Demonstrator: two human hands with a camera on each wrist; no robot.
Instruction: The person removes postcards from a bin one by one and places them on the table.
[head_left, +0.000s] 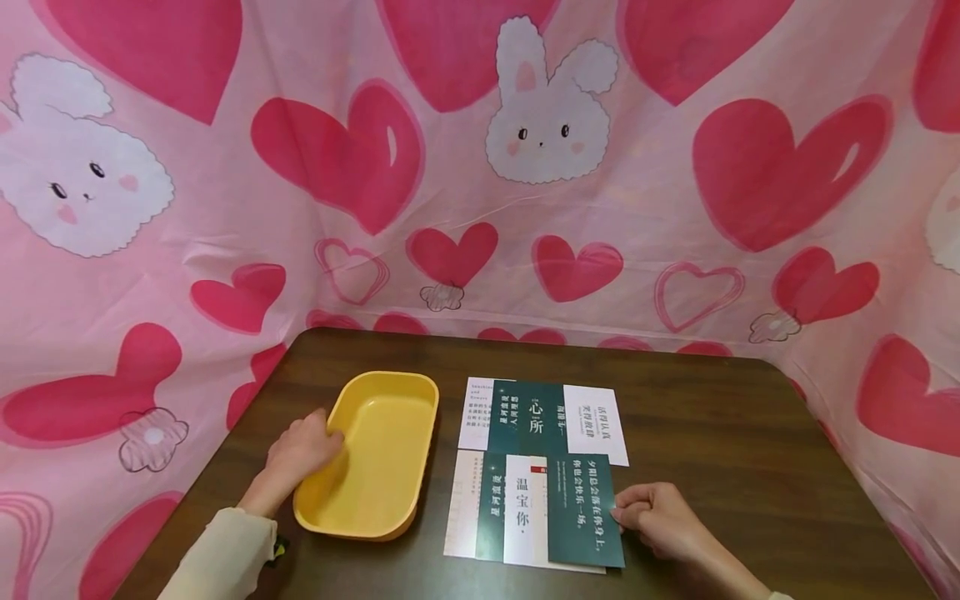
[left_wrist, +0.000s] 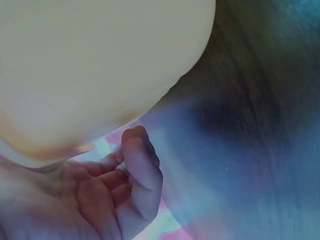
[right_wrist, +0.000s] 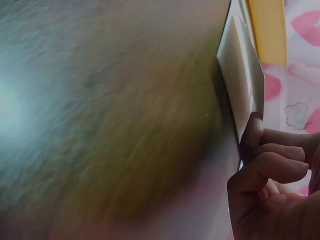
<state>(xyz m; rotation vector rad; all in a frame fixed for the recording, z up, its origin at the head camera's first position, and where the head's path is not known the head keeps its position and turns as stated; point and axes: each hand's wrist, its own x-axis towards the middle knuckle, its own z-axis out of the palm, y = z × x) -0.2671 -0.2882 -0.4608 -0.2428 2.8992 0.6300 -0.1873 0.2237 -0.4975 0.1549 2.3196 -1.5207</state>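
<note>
My left hand [head_left: 303,454] grips the left rim of a yellow plastic tray [head_left: 378,467], with the thumb over the edge. In the left wrist view the fingers [left_wrist: 142,175] curl outside the pale-looking wall of the tray [left_wrist: 100,65]. At the right, my right hand [head_left: 663,521] pinches the right edge of a dark green card [head_left: 564,537] printed with white characters. The right wrist view shows this card [right_wrist: 242,80] tilted, its edge between thumb and finger. The card overlaps a white card [head_left: 522,533] in the near row.
A far row of overlapping cards includes a white card [head_left: 596,421] and a green card [head_left: 534,429]. More cards lie at the near row's left, such as a cream card [head_left: 461,508]. The brown table [head_left: 712,417] meets a pink heart-and-rabbit cloth [head_left: 465,200] behind.
</note>
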